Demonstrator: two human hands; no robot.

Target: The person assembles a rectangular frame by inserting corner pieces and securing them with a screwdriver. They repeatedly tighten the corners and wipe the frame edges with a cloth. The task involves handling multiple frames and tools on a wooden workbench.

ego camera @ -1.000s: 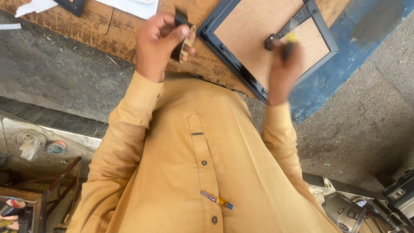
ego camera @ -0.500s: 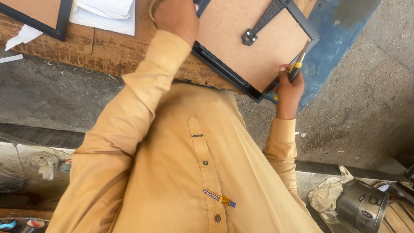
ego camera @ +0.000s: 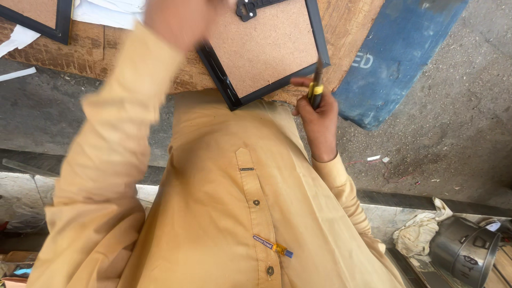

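At the two o'clock side of the picture frame (ego camera: 264, 50), the right hand (ego camera: 318, 114) is raised with its wrist bent, fingers curled tight around a yellow-and-black tool (ego camera: 316, 85) whose tip meets the frame's black edge. Toward eleven o'clock, the left hand (ego camera: 178, 21) is blurred against the frame; its fingers cannot be made out. Rough brown fibreboard backs the frame, which lies tilted on a worn wooden bench (ego camera: 101, 58).

A blue slab (ego camera: 400, 58) leans by the wooden bench (ego camera: 346, 32). A metal pot (ego camera: 463, 249) sits beside a crumpled rag (ego camera: 416, 234) (both low right); white paper (ego camera: 109, 12) lies up top.
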